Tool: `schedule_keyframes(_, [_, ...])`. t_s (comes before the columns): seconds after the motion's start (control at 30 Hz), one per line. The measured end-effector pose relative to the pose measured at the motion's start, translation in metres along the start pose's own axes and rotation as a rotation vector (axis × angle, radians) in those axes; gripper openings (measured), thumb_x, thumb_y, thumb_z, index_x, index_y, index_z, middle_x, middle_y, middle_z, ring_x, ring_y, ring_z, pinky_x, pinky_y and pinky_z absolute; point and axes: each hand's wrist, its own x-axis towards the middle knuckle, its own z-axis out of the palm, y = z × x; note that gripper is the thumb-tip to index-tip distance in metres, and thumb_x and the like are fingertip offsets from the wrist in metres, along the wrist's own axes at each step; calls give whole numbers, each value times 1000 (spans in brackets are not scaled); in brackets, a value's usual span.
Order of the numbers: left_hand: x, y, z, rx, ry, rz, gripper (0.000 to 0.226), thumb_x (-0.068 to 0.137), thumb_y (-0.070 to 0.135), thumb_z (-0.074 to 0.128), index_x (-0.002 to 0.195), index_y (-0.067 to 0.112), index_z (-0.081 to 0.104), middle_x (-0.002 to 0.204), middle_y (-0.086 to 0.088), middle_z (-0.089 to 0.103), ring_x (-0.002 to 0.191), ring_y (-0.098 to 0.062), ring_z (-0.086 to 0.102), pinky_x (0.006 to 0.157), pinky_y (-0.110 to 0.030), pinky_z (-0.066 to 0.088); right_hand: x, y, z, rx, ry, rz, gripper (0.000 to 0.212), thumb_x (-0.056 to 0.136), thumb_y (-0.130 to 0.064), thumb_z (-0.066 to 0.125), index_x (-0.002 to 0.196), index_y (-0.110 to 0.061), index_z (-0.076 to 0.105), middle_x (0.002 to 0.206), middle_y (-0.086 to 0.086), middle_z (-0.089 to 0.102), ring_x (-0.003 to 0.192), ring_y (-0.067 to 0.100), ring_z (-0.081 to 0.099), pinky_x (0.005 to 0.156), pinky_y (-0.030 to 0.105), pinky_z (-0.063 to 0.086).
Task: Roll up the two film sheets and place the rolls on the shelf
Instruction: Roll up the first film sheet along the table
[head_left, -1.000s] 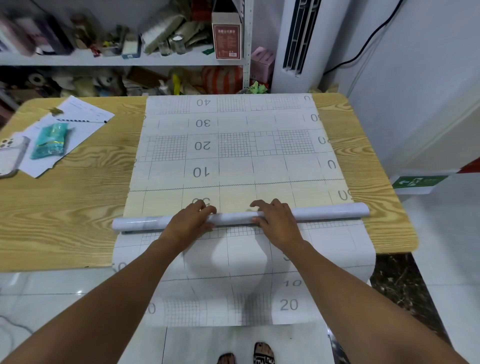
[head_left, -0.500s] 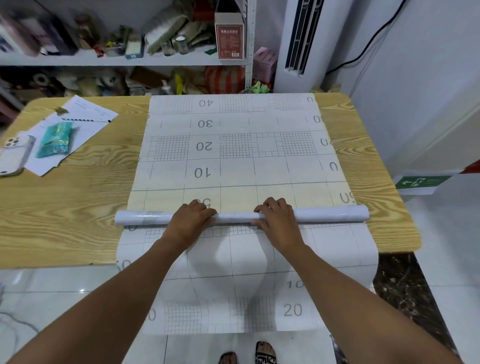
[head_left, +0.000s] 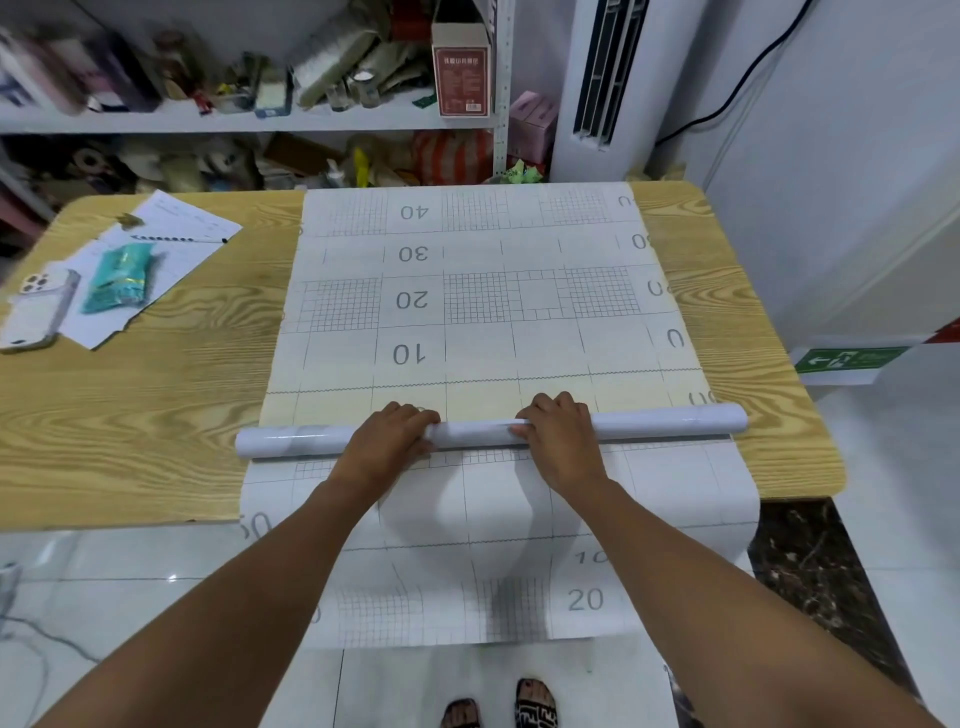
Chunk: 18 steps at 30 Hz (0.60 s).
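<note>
A white film roll (head_left: 478, 434) lies crosswise on the wooden table (head_left: 135, 415), near its front edge. My left hand (head_left: 387, 441) and my right hand (head_left: 563, 441) sit side by side at its middle, fingers curled over the top and thumbs on the near side. Beyond the roll, a film sheet (head_left: 478, 291) printed with grids and the numbers 10 to 40 lies flat, reaching the table's far edge. On my side, more gridded film (head_left: 519, 561) hangs over the front edge toward the floor. The white shelf (head_left: 249, 122) stands behind the table, crowded with things.
At the table's left lie a phone (head_left: 36, 306), a teal packet (head_left: 119, 278), a pen (head_left: 179, 239) and papers (head_left: 171, 260). A white air conditioner (head_left: 597, 88) stands at the back right next to the wall. My feet (head_left: 498, 706) are on the tiled floor below the hanging film.
The roll has crept slightly away from me, and my left fingers now cover most of the printed figure ahead of it. Both hands stay on the roll.
</note>
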Motion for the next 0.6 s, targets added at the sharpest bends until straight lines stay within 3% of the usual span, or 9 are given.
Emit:
schedule_keyframes(0.1, [-3, -1, 1, -39, -8, -30, 28, 89, 20, 56, 117, 12, 57, 113, -9, 55, 101, -25, 51, 74, -29, 39, -1, 0, 0, 3, -17, 3, 32, 99, -35, 36, 115, -20, 60, 113, -3, 56, 105, 21, 42, 88, 30, 27])
schedule_keyframes(0.27, [-8, -2, 1, -6, 11, -19, 23, 92, 17, 50, 112, 11, 58, 104, -10, 54, 93, -25, 52, 66, -29, 40, -7, -1, -4, 184, 2, 22, 34, 95, -38, 47, 123, -21, 52, 117, -2, 57, 110, 20, 43, 95, 29, 26])
schedule_keyframes(0.4, [-10, -4, -1, 106, 126, 77, 14, 80, 4, 62, 93, 6, 66, 79, -10, 63, 74, -30, 58, 56, -31, 47, -11, -1, -5, 251, 10, 18, 38, 85, -40, 62, 115, -18, 54, 107, -1, 58, 104, 19, 43, 89, 26, 28])
schedule_keyframes(0.47, [-10, -4, -1, 168, 156, 111, 14, 74, 9, 60, 85, 8, 68, 68, -7, 63, 65, -28, 58, 54, -30, 47, -10, -1, -4, 233, 2, -10, 35, 83, -36, 66, 110, -17, 56, 106, -2, 58, 102, 20, 44, 88, 26, 29])
schedule_keyframes(0.6, [-12, -2, -1, 156, 153, 96, 22, 71, 4, 74, 92, 7, 66, 69, -7, 65, 67, -28, 59, 58, -30, 48, -8, 0, -3, 172, 18, -38, 26, 87, -27, 61, 109, -13, 60, 113, 1, 55, 104, 22, 44, 89, 27, 30])
